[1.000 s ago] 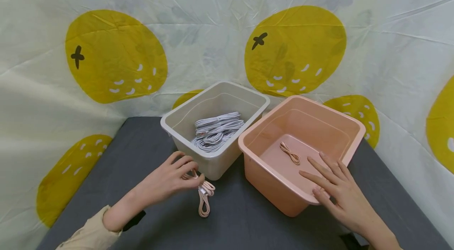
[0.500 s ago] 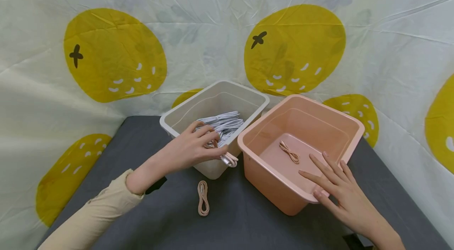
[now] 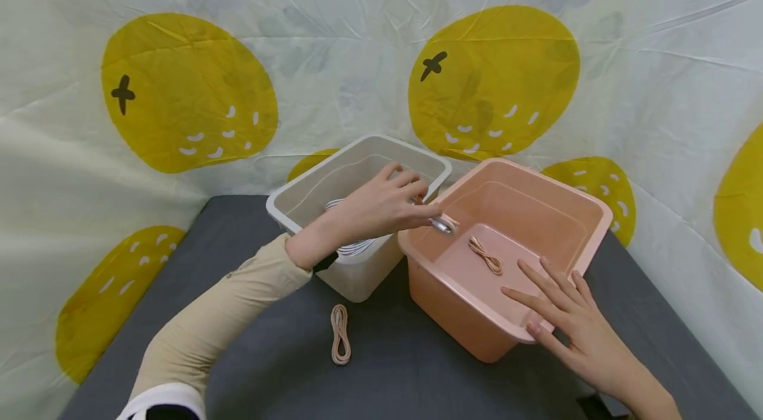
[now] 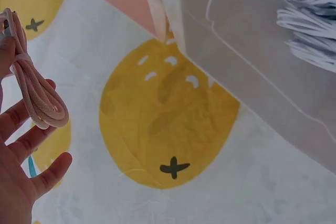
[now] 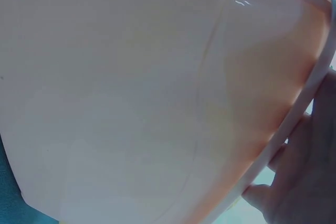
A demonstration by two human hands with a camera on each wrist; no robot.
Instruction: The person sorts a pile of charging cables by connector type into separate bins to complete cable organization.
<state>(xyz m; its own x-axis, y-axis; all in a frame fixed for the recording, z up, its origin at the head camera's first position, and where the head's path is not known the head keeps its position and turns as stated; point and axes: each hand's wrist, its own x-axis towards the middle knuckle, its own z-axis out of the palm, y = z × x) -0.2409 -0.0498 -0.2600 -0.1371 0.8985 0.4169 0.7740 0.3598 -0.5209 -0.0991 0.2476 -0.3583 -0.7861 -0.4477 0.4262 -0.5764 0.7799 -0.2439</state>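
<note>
My left hand (image 3: 387, 208) pinches a coiled pink charging cable (image 3: 446, 224) with a silver connector, held over the left rim of the pink bin (image 3: 456, 311). In the left wrist view this cable (image 4: 41, 90) hangs as a tied bundle from thumb and fingers, the other fingers spread. My right hand (image 3: 572, 330) lies with spread, straight fingers over the pink bin's near right rim; in the right wrist view it touches that rim. Another pink cable bundle (image 3: 485, 256) lies on the bin's floor. A third pink cable bundle (image 3: 340, 335) lies on the dark table.
Left of the pink bin and close against it stands a beige bin (image 3: 360, 277). It holds white cable bundles (image 4: 310, 35), mostly hidden behind my left arm in the head view. A dark cloth (image 3: 262, 373) covers the table. Behind hangs a patterned curtain (image 3: 346, 75).
My left hand has lifted one pink cable off the table and carried it right and away from me, past the beige bin to the pink bin. My right hand has stayed put.
</note>
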